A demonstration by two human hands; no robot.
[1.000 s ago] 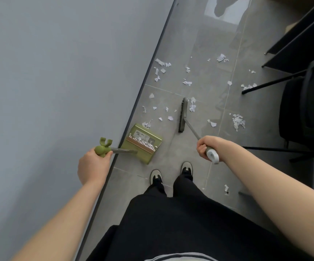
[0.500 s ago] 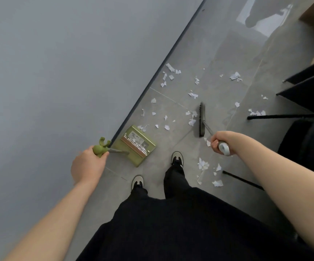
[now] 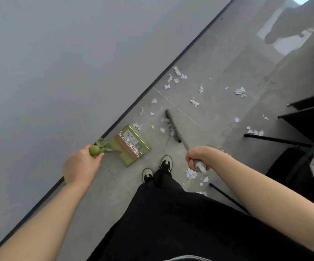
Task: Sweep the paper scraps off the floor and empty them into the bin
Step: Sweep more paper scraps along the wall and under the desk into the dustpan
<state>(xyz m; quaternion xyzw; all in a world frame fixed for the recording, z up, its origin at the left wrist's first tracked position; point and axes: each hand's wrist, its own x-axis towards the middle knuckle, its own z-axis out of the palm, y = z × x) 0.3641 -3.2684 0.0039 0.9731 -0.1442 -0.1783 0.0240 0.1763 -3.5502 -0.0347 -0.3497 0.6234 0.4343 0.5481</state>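
Fingers [image 3: 190, 162] clench broom [image 3: 173, 127]; left hand [image 3: 80, 164] grips dustpan [image 3: 131, 146] on scrap-strewn grey tile floor [image 3: 218, 59].

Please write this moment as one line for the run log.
left hand: holds dustpan handle | right hand: holds broom | paper scraps: on floor

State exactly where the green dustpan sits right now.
In the head view, the green dustpan sits on the floor left of centre, beside the wall's dark baseboard, just ahead of the person's shoes.

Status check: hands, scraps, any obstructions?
Left hand grips dustpan handle, right hand grips broom. Paper scraps scattered on floor. Chair legs nearby.
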